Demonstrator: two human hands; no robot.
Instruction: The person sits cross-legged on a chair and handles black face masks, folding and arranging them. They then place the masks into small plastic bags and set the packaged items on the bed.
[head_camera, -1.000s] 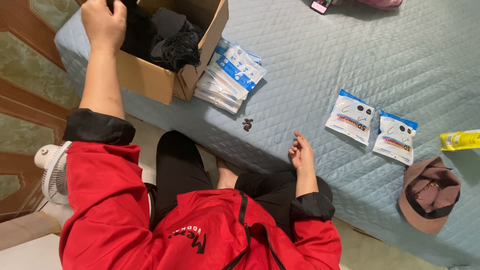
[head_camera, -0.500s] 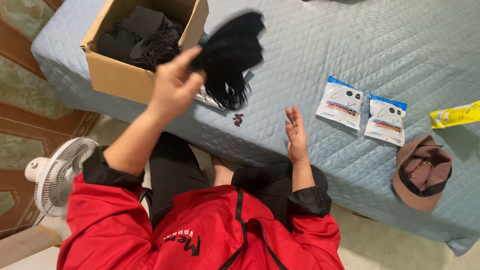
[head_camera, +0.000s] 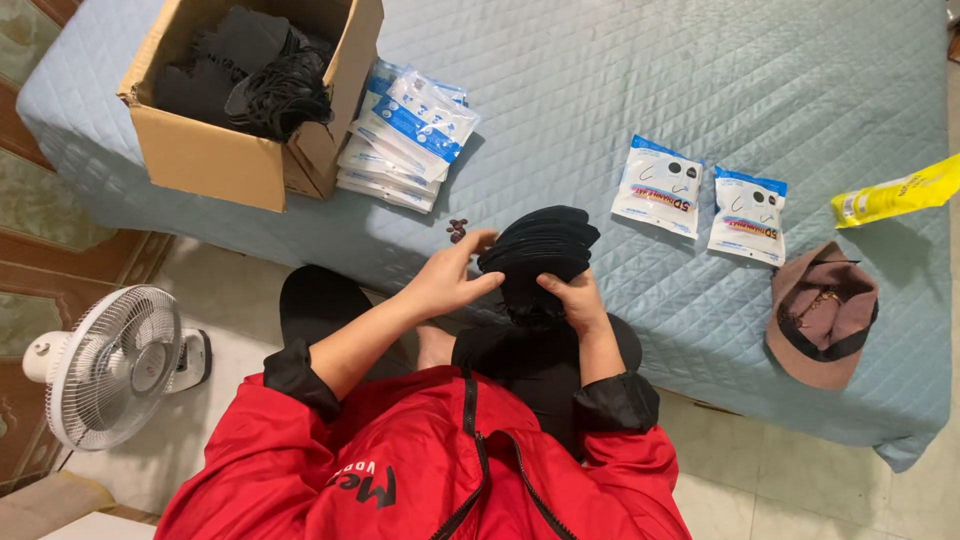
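Since the earlier frame, both hands have come together at the near edge of the bed: my left hand (head_camera: 452, 280), which a moment ago was swinging a black bundle through the air, is now down at the centre of my view, and my right hand (head_camera: 572, 300) has risen off the quilt to meet it. Between them sits a stack of black masks (head_camera: 538, 245), fanned slightly, resting over the rim of the blue quilted bed (head_camera: 600, 90). My left fingers are curled onto the stack's left side, thumb pressed against its lower edge, grasping it; my right fingers wrap the underside and lower right corner, also grasping it, with the ear loops hanging dark below where I cannot make them out clearly. At about ten o'clock from the stack stands an open cardboard box (head_camera: 215, 160) holding more black masks and tangled loops. Just beside the box, toward eleven o'clock from my hands, lies a pile of white and blue flat packets (head_camera: 405, 135). A small dark object (head_camera: 457, 229) lies on the quilt, close to my left fingertips. At two o'clock two more white packets (head_camera: 700, 200) lie side by side, a yellow packet (head_camera: 895, 192) farther out at the same bearing, and a brown cap (head_camera: 822, 312) at three o'clock. A white fan (head_camera: 105, 365) stands on the floor at eight o'clock.
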